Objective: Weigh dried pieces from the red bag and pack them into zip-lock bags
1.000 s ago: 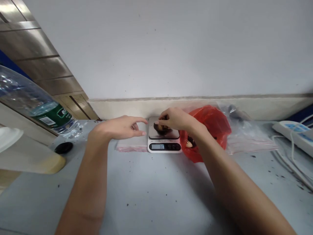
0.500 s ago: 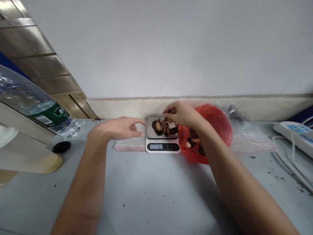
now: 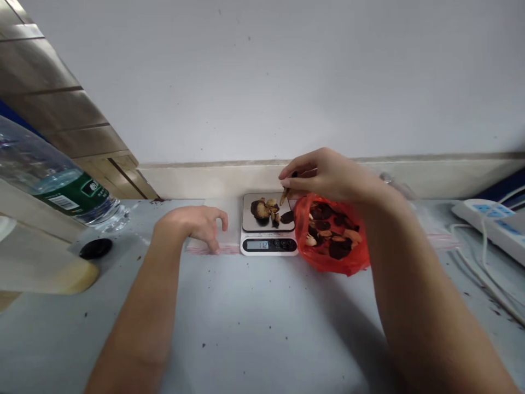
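Observation:
A small white digital scale [image 3: 268, 236] stands against the wall with several dried brown-and-tan slices [image 3: 266, 212] on its metal plate. Its display seems to read 11.2. My right hand [image 3: 328, 174] is above the plate's right side, pinching a dried slice [image 3: 284, 194] that hangs from the fingertips. Just right of the scale, a red plastic bag [image 3: 302, 241] gapes and shows more dark and pale slices inside. To the left, my left hand [image 3: 196, 225] holds nothing, fingers apart and loosely bent, over a stack of clear zip bags [image 3: 230, 241], with its thumb near their edge.
At left stand a water bottle [image 3: 77, 191] with a green label, a pale plastic container [image 3: 49, 268] and a black oval lid [image 3: 95, 248]. More clear bags [image 3: 441, 241] lie behind my right arm. A white power strip [image 3: 488, 216] with cables sits far right.
My right hand has risen off the slices and moved right, with one slice pinched. My left hand has drawn back from the scale onto the clear bags. The display went from 0.0 to about 11.2.

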